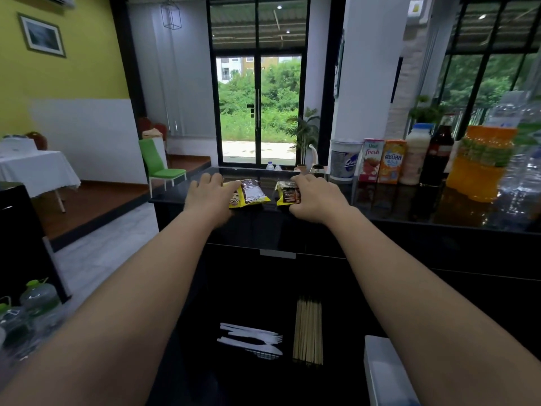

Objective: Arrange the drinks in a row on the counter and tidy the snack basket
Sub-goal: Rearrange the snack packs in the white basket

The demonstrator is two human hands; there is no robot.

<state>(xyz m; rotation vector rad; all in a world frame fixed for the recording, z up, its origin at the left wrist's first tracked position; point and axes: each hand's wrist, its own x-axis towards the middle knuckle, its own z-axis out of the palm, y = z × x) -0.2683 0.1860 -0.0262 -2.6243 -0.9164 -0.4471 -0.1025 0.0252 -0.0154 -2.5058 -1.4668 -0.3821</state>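
Two yellow-and-brown snack packets lie on the black counter (pixel 395 206). My left hand (pixel 209 197) grips the left snack packet (pixel 248 193) by its left edge. My right hand (pixel 316 200) holds the smaller right snack packet (pixel 288 193). To the right the drinks stand in a row: a white tub (pixel 345 159), a pink juice carton (pixel 371 161), an orange juice carton (pixel 391 162), a white bottle (pixel 415 155), a dark bottle (pixel 437 156), an orange drink bottle (pixel 481 162) and clear water bottles (pixel 524 159). No snack basket is visible.
Below the counter an open drawer holds white plastic cutlery (pixel 251 341) and wooden skewers (pixel 307 329). A white box (pixel 386 373) sits at the lower right. Water bottles (pixel 32 306) stand on the floor at the left. A green chair (pixel 158 164) is behind the counter.
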